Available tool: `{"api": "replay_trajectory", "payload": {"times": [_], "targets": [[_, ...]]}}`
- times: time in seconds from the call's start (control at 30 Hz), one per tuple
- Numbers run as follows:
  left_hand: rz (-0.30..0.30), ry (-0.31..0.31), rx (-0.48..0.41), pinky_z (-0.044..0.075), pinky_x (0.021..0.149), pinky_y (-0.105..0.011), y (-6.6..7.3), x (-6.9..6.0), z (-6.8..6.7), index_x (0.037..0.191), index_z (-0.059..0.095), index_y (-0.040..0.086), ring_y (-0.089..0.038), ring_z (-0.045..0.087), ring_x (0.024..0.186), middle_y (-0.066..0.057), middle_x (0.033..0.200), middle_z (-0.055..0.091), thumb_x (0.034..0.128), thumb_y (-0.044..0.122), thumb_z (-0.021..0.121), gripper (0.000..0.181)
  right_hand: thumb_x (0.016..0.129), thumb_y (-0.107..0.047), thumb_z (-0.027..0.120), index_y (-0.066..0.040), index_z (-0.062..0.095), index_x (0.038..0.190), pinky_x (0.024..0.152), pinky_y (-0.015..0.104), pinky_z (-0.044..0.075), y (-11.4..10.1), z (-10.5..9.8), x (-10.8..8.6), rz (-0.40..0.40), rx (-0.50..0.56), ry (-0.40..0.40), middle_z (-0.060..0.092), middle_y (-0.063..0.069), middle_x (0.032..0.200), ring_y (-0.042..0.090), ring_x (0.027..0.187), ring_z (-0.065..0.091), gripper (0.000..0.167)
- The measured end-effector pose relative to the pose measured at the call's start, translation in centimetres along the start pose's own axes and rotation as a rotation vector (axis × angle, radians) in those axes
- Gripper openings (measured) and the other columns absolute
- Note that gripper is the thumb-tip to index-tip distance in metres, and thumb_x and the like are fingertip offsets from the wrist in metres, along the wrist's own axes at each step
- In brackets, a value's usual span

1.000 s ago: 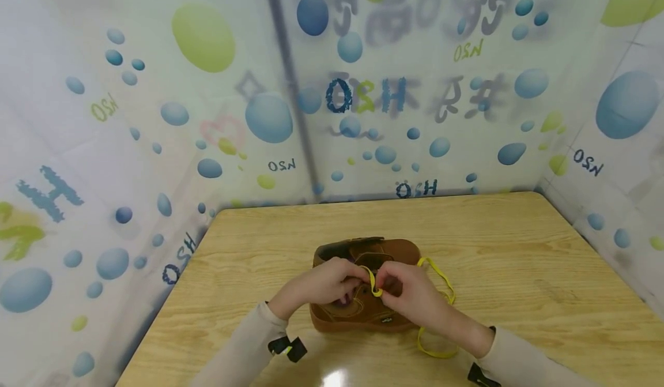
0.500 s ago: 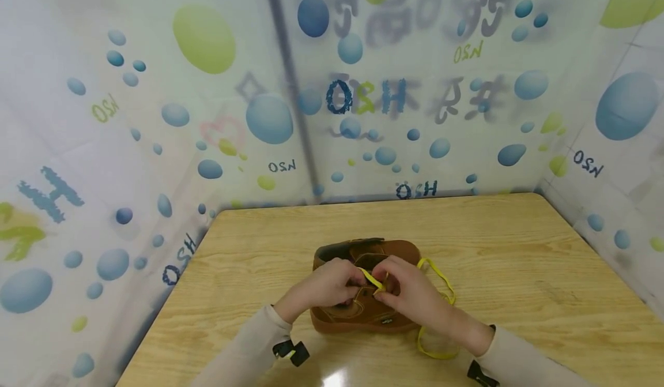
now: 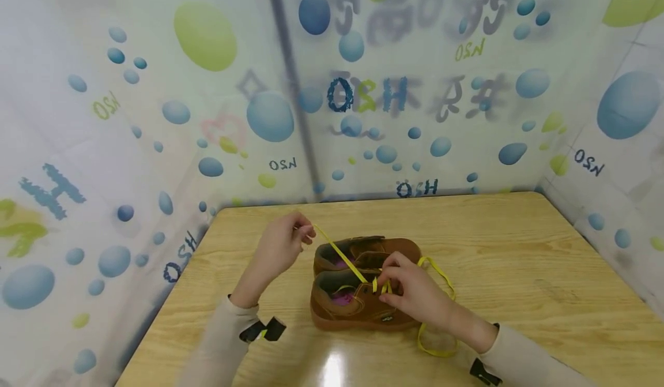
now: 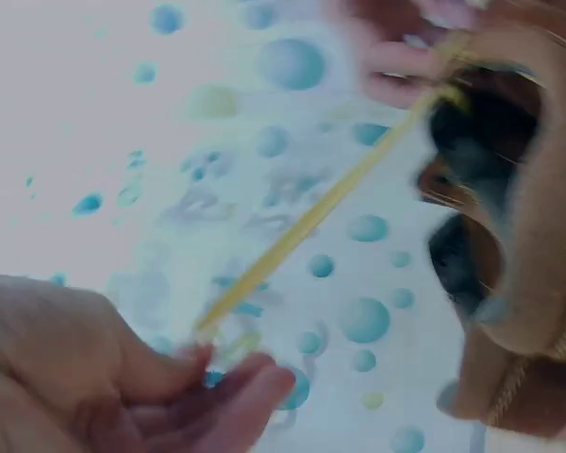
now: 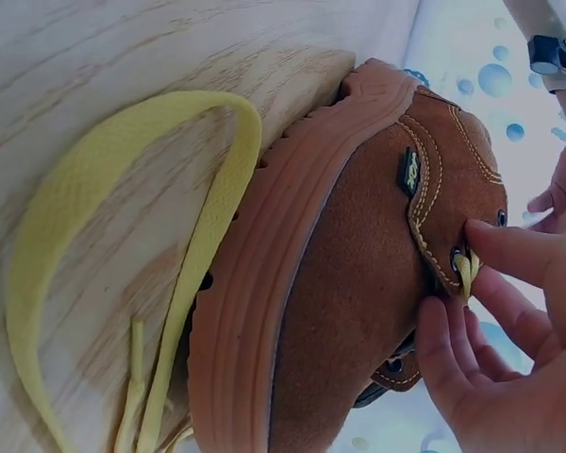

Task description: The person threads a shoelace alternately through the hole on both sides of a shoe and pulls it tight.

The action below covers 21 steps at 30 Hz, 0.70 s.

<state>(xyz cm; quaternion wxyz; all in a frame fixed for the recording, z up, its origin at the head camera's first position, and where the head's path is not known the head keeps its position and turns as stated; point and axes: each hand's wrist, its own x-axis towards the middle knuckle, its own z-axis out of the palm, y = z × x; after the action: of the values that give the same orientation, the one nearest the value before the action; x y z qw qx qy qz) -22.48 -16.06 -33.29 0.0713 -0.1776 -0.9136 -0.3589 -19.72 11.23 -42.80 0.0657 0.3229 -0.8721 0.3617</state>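
Two brown suede shoes stand side by side on the wooden table, toes to the right. Through the eyelets of the near shoe (image 3: 344, 318) runs a yellow shoelace (image 3: 342, 255). My left hand (image 3: 277, 245) pinches the lace and holds it taut, up and left of the shoe; the left wrist view shows the stretched shoelace (image 4: 311, 222) too. At the near shoe's lacing, my right hand (image 3: 417, 292) holds the eyelet flap (image 5: 450, 222), with its fingertips beside the lace. The far shoe (image 3: 407, 250) is partly hidden behind the near one.
More yellow lace (image 5: 52, 236) lies looped on the table beside the near shoe's sole. The table (image 3: 519, 248) is light wood, with a patterned curtain (image 3: 441, 116) behind and at both sides. Black straps (image 3: 264, 330) circle both wrists.
My left hand has moved from the shoe up and to the left, drawing the lace out straight. The near shoe's opening has come into view. My right hand stays at the eyelets.
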Motion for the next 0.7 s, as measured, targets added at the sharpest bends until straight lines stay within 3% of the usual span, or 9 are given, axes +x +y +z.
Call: {"api": "replay_trajectory", "payload": {"times": [0.07,0.13,0.2,0.27,0.37,0.5,0.6,0.7], "targets": [[0.022,-0.088,-0.302,0.060,0.079,-0.034,-0.4,0.1,-0.3,0.103,0.057,-0.002,-0.032,0.072,0.097,-0.020,0.106,0.071,0.1048,0.009,0.045,0.016,0.081,-0.011,0.081,-0.019,0.068,0.091,0.062,0.017,0.043,0.0,0.0,0.0,0.002,0.000,0.001,0.052,-0.002,0.107,0.004,0.071,0.049,0.018],[0.030,-0.227,-0.585,0.059,0.087,-0.038,-0.6,0.0,-0.2,0.109,0.051,-0.002,-0.035,0.069,0.108,-0.022,0.115,0.069,0.1076,0.014,0.039,0.021,0.081,-0.011,0.081,-0.019,0.068,0.091,0.062,0.017,0.043,-0.1,0.0,0.0,0.002,0.001,0.004,0.051,-0.002,0.107,0.005,0.070,0.049,0.019],[0.033,-0.346,-0.753,0.058,0.090,-0.038,-0.5,0.0,0.2,0.109,0.049,0.001,-0.031,0.070,0.107,-0.018,0.112,0.070,0.1084,0.020,0.037,0.023,0.080,-0.011,0.081,-0.019,0.067,0.090,0.062,0.017,0.043,-0.2,0.1,0.0,0.005,-0.003,0.009,0.051,-0.002,0.107,0.006,0.070,0.049,0.019],[0.039,-0.415,-0.807,0.059,0.086,-0.036,-0.3,-0.2,0.5,0.107,0.048,0.004,-0.022,0.072,0.096,-0.009,0.100,0.071,0.1083,0.023,0.037,0.022,0.080,-0.011,0.082,-0.018,0.066,0.089,0.062,0.017,0.042,-0.2,0.1,0.0,0.011,-0.014,0.015,0.051,-0.001,0.107,0.007,0.070,0.049,0.019],[0.050,-0.425,-0.767,0.058,0.073,-0.034,0.2,-0.5,0.4,0.102,0.048,0.003,-0.015,0.067,0.072,0.001,0.079,0.065,0.1076,0.019,0.040,0.019,0.080,-0.012,0.082,-0.018,0.065,0.088,0.062,0.017,0.042,-0.3,0.1,-0.1,0.022,-0.030,0.018,0.050,-0.001,0.106,0.007,0.070,0.049,0.019],[0.044,-0.390,-0.640,0.054,0.061,-0.035,0.9,-1.1,-0.2,0.101,0.049,-0.002,-0.018,0.060,0.059,-0.001,0.070,0.058,0.1063,0.014,0.043,0.018,0.080,-0.012,0.082,-0.018,0.065,0.086,0.061,0.017,0.041,-0.4,0.0,-0.1,0.033,-0.033,0.016,0.050,-0.002,0.104,0.004,0.070,0.047,0.019],[0.047,-0.389,-0.477,0.049,0.055,-0.030,1.2,-1.1,-0.2,0.099,0.051,0.000,-0.017,0.054,0.054,-0.002,0.066,0.054,0.1052,0.015,0.047,0.017,0.080,-0.013,0.082,-0.018,0.065,0.086,0.062,0.017,0.042,-0.5,0.0,-0.2,0.047,-0.037,0.014,0.050,-0.002,0.104,0.003,0.071,0.048,0.019],[0.046,-0.426,-0.262,0.043,0.050,-0.026,1.3,-1.0,0.4,0.096,0.056,0.004,-0.012,0.047,0.049,0.000,0.060,0.051,0.1040,0.018,0.051,0.016,0.081,-0.013,0.081,-0.016,0.064,0.095,0.062,0.018,0.044,-0.4,0.0,-0.2,0.070,-0.034,0.008,0.052,-0.001,0.104,0.002,0.071,0.050,0.023]]}}
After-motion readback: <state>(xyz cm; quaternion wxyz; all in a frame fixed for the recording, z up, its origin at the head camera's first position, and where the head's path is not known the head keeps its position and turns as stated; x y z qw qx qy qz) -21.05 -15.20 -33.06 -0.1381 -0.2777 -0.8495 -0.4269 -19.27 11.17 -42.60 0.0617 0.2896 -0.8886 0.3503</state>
